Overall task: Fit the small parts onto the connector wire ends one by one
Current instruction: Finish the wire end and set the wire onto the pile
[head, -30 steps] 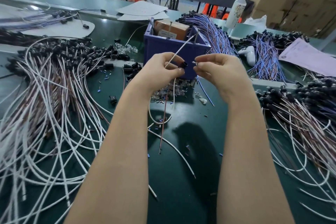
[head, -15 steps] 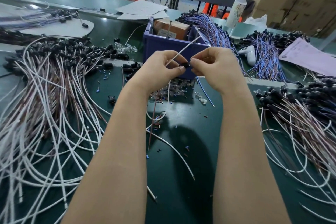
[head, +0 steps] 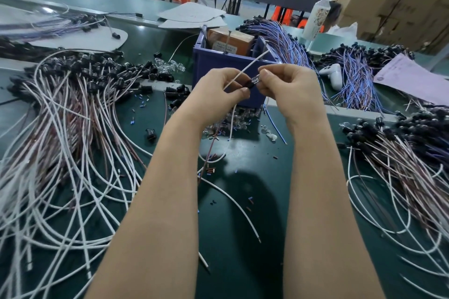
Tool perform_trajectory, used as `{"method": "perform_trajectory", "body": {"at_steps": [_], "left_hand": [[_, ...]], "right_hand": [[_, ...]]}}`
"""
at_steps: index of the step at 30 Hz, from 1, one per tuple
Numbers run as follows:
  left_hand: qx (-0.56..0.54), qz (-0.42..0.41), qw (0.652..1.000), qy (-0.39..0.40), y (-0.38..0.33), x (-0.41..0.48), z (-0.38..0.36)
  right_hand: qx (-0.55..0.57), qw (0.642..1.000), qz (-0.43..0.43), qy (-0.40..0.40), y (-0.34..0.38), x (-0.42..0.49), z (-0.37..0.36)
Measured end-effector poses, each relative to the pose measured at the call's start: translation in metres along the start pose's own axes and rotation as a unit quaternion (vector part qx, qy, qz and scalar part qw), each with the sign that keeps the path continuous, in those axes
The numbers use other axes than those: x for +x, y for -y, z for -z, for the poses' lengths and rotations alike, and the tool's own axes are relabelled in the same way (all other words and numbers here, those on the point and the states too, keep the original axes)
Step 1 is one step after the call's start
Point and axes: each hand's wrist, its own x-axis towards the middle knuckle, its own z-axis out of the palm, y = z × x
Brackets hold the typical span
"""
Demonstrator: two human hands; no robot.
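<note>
My left hand point(head: 217, 91) pinches a small black connector point(head: 248, 84) on a white wire point(head: 245, 68) that slants up to the right past the fingers. My right hand point(head: 288, 87) pinches a small clear part point(head: 256, 79) against the connector's end, in front of the blue bin. The wire's lower length hangs down between my forearms to the green mat. A heap of clear parts point(head: 233, 121) lies on the mat just below my hands.
A blue bin point(head: 218, 68) with a brown box stands behind my hands. White and brown wires with black connectors point(head: 73, 104) spread at the left, a similar pile point(head: 413, 153) at the right. Blue wire bundles point(head: 286, 39) and a white controller point(head: 331, 74) lie behind.
My hands came together: the right hand brought the clear part up to the black connector held by the left. The hanging wire swung slightly.
</note>
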Motion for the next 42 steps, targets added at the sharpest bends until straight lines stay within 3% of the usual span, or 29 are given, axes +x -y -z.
{"method": "perform_trajectory", "body": {"at_steps": [4, 14, 29, 42], "left_hand": [[-0.019, -0.017, 0.998, -0.048, 0.001, 0.001, -0.002], [-0.014, -0.062, 0.993, -0.100, 0.000, 0.002, -0.003], [-0.010, -0.080, 0.995, -0.062, -0.003, 0.004, -0.004], [-0.051, -0.044, 0.997, -0.039, -0.005, 0.002, -0.003]], "right_hand": [[0.011, 0.999, 0.014, -0.035, 0.002, 0.000, -0.001], [0.023, 0.999, 0.029, 0.004, 0.005, -0.001, -0.001], [-0.092, 0.988, 0.125, -0.025, 0.012, -0.002, -0.001], [-0.078, 0.991, 0.106, -0.029, 0.009, -0.001, -0.001]]}}
